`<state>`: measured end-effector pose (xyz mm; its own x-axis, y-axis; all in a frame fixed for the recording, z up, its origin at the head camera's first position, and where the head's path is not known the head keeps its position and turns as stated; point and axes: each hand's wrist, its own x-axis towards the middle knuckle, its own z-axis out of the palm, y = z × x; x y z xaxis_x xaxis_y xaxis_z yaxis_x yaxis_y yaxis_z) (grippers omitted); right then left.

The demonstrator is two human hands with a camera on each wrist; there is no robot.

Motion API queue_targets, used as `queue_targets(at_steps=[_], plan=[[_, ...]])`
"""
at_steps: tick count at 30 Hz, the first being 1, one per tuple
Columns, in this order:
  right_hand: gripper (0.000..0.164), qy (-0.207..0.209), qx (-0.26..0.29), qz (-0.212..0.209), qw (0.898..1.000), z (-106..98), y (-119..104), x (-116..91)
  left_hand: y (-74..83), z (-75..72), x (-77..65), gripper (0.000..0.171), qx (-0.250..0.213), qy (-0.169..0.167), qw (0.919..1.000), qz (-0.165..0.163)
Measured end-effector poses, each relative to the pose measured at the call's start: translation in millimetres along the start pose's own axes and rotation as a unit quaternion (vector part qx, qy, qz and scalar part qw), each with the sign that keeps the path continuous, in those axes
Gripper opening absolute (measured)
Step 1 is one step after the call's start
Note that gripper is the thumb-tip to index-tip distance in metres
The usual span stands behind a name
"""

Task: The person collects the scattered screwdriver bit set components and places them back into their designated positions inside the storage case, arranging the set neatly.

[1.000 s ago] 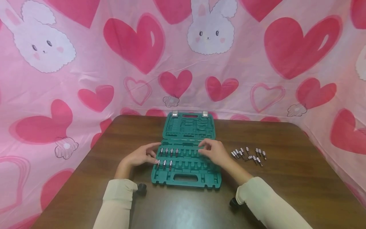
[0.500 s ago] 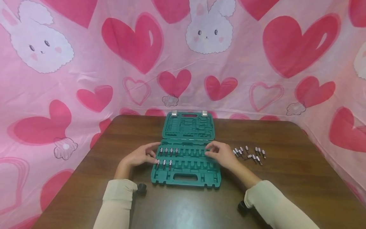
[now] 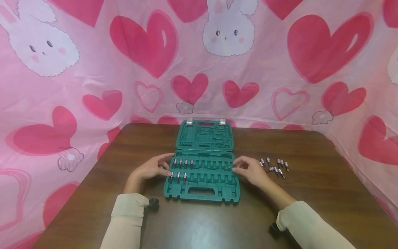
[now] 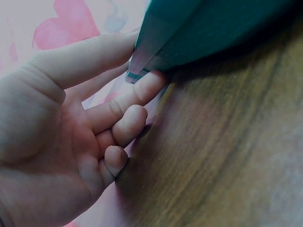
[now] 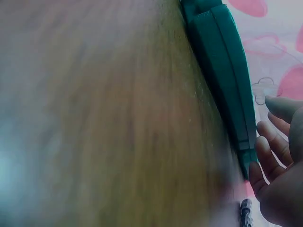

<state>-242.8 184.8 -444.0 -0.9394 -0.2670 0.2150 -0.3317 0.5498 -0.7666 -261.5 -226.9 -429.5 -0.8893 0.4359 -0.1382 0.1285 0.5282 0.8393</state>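
A green plastic tool case (image 3: 201, 199) lies open on the table. In its left slots sit several silver bit sockets (image 3: 186, 164) in the upper row and 3 bit sockets (image 3: 178, 177) in the lower row. My left hand (image 3: 150, 167) rests at the case's left edge. The left wrist view shows its straight thumb (image 4: 94, 56) along the rim, with the other fingers loosely bent below. Beside the right edge is my right hand (image 3: 252, 171), fingers apart and loosely bent; nothing shows between them in the right wrist view.
Loose bit sockets (image 3: 281, 171) lie scattered on the wooden table (image 3: 311, 193), right of the case. Behind the hinge the case lid (image 3: 205, 135) stands tilted back, with two latches. A pink heart-and-rabbit cloth (image 3: 192, 62) hangs around the table's back and sides.
My right hand has moved right, from over the upper row of slots to the case's right edge. The left hand, the case and the seated sockets stay in place.
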Motion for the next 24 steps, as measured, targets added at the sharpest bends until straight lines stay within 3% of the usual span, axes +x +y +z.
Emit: queue_targets(at_steps=[24], plan=[[0.027,-0.022,-0.064,0.001,0.998,-44.4,24.0,-21.6,-2.4,0.0,-1.1,0.082,-0.002,0.003,1.0000,0.003]])
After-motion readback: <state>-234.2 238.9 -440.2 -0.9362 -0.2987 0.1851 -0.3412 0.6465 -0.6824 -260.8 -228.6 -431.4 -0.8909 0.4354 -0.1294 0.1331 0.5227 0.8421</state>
